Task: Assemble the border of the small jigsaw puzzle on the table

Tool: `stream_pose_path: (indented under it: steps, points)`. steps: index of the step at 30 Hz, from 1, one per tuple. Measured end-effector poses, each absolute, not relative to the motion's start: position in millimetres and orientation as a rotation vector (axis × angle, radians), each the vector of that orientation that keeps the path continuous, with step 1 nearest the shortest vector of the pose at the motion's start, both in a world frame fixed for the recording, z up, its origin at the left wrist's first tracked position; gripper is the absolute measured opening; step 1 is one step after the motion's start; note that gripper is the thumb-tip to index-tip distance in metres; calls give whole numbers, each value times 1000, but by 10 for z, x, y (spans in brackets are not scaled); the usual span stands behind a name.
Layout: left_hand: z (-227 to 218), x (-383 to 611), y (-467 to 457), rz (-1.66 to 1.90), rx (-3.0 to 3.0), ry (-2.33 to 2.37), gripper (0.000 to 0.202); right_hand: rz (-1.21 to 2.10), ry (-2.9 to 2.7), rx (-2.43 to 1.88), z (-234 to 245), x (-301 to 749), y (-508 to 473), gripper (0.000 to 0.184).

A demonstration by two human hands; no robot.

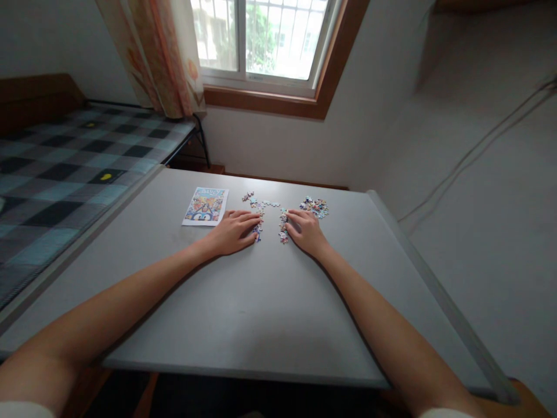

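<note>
My left hand [239, 231] lies on the table with its fingers stretched out, the tips touching a narrow column of joined jigsaw pieces [258, 234]. Facing it, my right hand [306, 231] rests with fingers apart against a second column of jigsaw pieces [283, 237]. Between the two columns the grey tabletop shows. A short row of joined pieces [270, 204] runs across beyond my fingertips. Parts of both columns are hidden under my fingers. To the left of my left hand lies a printed picture sheet [204, 206] with a blue penguin-like figure.
A pile of loose jigsaw pieces [317, 206] lies past my right hand, and a small cluster [248, 197] sits at the far left. The table [243, 313] has raised side edges. A bed with a checked cover [87, 157] stands left; a window [278, 40] is ahead.
</note>
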State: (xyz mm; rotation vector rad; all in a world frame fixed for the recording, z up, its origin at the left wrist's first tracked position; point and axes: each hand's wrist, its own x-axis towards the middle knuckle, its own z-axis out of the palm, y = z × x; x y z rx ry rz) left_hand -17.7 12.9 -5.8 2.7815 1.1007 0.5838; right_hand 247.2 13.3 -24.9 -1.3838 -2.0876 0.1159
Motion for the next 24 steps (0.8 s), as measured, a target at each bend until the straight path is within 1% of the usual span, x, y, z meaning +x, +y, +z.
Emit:
stream_pose_path:
  steps: [10, 24]
  points:
    - [-65, -181, 128, 619, 2789, 1102, 38, 125, -2109, -1332, -231, 2455, 107, 26]
    - [-61, -179, 135, 598, 2767, 1088, 39, 130, -2127, -1309, -231, 2460, 110, 27]
